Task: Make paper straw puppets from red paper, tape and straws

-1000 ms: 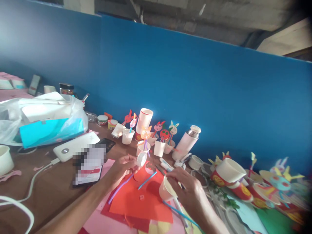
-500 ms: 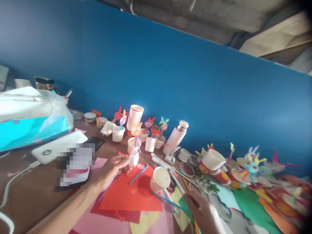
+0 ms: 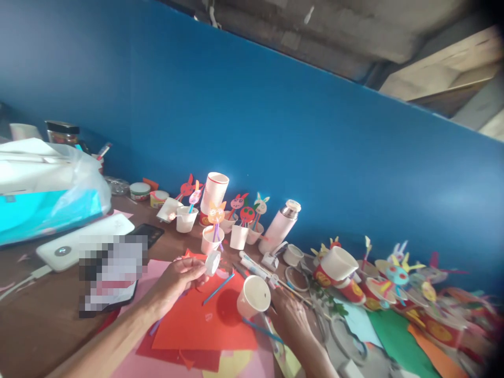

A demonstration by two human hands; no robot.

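Note:
Pinched in the fingers of my left hand is a small white roll that looks like tape, held above red paper sheets. My right hand is just right of a white paper cup, over the cluttered tools. Its fingers point down and are in shadow, so whether they grip anything is hidden. A blue pipe cleaner rests on the red paper, and another blue strip runs below the cup towards my right hand.
Behind stand small cups with paper animal faces, a stack of paper cups and a pink thermos. At left are a phone, a white power bank and a plastic bag. Decorated cups and green paper lie right.
My right hand has moved left and up, from the lower right to beside the white cup. The small roll in my left hand has turned slightly. The view has shifted a little.

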